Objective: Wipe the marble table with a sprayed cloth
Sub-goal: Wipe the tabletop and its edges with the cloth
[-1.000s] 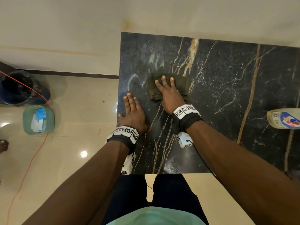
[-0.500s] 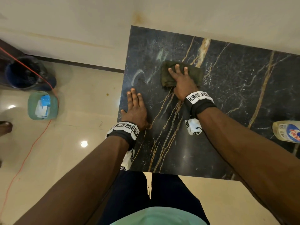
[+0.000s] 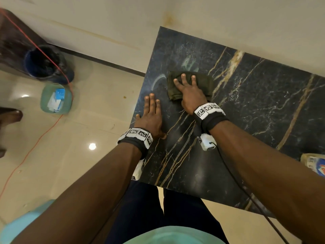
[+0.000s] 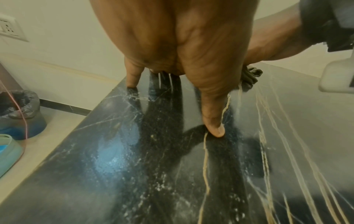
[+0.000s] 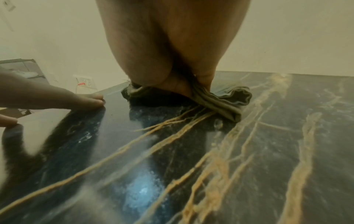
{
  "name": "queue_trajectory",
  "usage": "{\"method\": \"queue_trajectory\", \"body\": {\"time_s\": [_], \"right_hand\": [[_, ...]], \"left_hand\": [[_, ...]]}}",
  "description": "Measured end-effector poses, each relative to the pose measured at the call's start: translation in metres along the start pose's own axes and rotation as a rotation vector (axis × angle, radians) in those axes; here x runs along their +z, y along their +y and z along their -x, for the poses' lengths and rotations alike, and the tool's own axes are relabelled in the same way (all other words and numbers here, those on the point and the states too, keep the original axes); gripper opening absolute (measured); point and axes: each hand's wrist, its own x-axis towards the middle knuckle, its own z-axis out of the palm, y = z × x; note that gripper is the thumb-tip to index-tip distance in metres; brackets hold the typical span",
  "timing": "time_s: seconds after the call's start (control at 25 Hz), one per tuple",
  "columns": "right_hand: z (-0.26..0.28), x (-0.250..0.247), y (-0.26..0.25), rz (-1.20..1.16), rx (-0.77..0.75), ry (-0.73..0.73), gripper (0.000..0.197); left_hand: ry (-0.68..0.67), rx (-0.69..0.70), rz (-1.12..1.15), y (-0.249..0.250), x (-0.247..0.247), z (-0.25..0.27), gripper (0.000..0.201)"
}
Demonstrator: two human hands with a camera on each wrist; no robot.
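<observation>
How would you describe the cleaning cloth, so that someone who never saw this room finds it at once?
Start at the black marble table with gold veins, standing against the cream wall. Near its far left corner, the right hand presses flat on the cloth, beside the left hand, which lies on bare marble. It is the only soft thing there: dark olive, folded and bunched.

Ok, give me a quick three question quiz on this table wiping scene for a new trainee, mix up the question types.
1. True or false: the left hand holds the cloth.
2. Which hand presses the cloth onto the marble table? A) left B) right C) both
3. Fill in: the spray bottle lies at the table's ____ edge in the head view.

Key: 1 false, it rests flat on bare marble. 2 B, the right hand. 3 right.
</observation>
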Motion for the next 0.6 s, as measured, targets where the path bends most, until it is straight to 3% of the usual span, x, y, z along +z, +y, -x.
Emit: {"method": "queue_trajectory", "body": {"time_s": [0.28,0.6], "right_hand": [[0.001,0.009,-0.015,0.076,-0.125,-0.044,0.088],[-0.027,-0.016,-0.068,0.113,-0.179,-0.087,0.071]], "left_hand": [[0.04,0.013,0.054,-0.001,0.006,0.005,0.139],[0.043,0.018,0.073,-0.003,0.012,0.001,0.142]]}}
